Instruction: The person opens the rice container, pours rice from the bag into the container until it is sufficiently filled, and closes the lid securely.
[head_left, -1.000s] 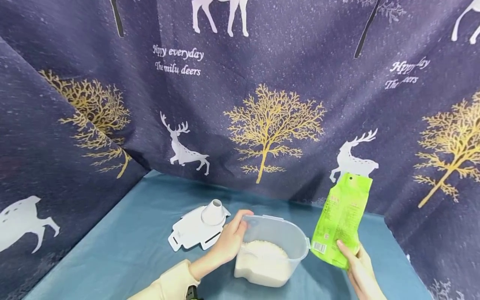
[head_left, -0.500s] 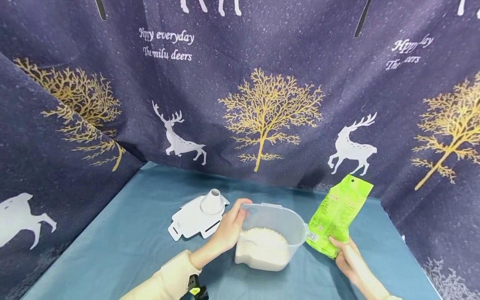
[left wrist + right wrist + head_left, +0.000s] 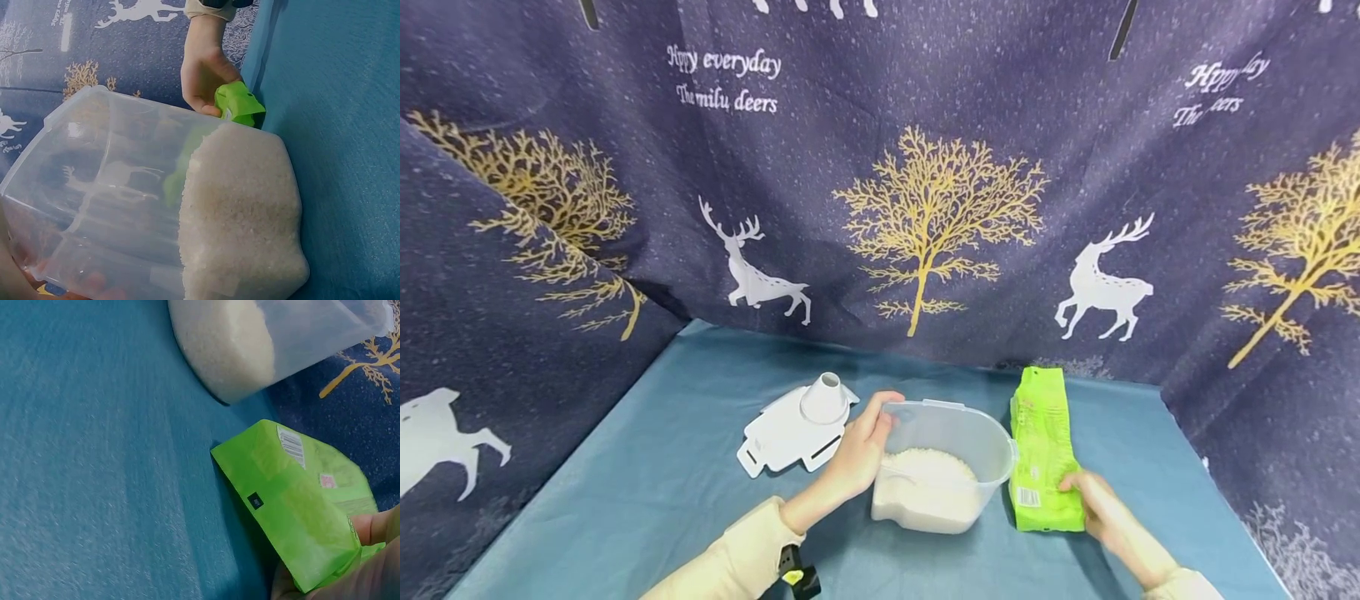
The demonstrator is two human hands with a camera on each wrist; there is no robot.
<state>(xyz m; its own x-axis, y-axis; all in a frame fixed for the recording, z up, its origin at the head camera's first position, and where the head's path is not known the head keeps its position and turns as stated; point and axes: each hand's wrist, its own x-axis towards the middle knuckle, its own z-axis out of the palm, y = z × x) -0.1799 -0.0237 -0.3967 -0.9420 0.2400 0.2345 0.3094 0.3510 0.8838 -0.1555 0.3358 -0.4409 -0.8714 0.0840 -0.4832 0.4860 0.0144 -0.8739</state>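
On the blue surface (image 3: 647, 500), left hand (image 3: 859, 454) grips the rice-filled clear container (image 3: 943, 475); right hand (image 3: 1093, 504) pinches the green bag (image 3: 1042, 450) lying flat beside it.

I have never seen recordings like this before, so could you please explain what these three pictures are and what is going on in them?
No machine here: a person works with two bare hands and wears three cameras. The wide picture comes from the head and looks down at a blue table walled in by deer-print cloth. The other two come from the wrists, so each shows its own hand's work from very close.

The left hand grips the rim of a clear plastic container partly filled with white rice. The right hand holds the near end of a green packet lying flat on the table beside the container. Further left lies a white lid with a spout, apart from both hands.
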